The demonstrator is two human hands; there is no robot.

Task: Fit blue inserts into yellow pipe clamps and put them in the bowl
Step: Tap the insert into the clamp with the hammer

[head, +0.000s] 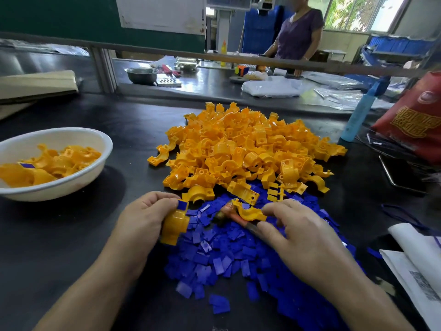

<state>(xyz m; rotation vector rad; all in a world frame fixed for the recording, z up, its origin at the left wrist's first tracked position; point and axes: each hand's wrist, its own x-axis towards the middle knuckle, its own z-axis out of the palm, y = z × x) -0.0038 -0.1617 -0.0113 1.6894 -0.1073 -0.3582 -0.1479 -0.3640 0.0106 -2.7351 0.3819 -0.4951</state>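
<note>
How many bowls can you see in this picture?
2. A white bowl holding yellow clamps sits at the left of the dark table; a metal bowl stands on the far bench. Others may be hidden behind clutter.

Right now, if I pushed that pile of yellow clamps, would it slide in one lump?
Probably not. The yellow clamps lie loosely heaped, so the top ones would likely tumble and scatter. They look like hard, glossy plastic, so they should slide easily on the dark table. Some might spill over the blue inserts.
</note>
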